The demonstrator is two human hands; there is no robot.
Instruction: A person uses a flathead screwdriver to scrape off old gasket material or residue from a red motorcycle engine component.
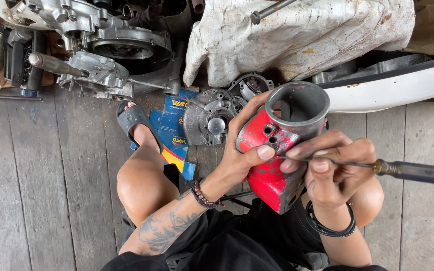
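My left hand [242,150] grips a red-painted metal part [267,173] with a bare grey round collar [297,108] at its top. The thumb lies across the red face beside small holes. My right hand [330,173] pinches the thin shaft of a screwdriver [413,171]. Its tip rests against the red part near my left thumb, and its dark handle runs off to the right. I sit on a wooden floor with the part above my lap.
A round grey engine cover plate [209,118] lies on blue and yellow cardboard [174,133] by my sandalled foot [134,118]. Engine casings [101,45] sit at upper left. A dirty white cloth [297,35] and a white curved panel [398,88] lie behind.
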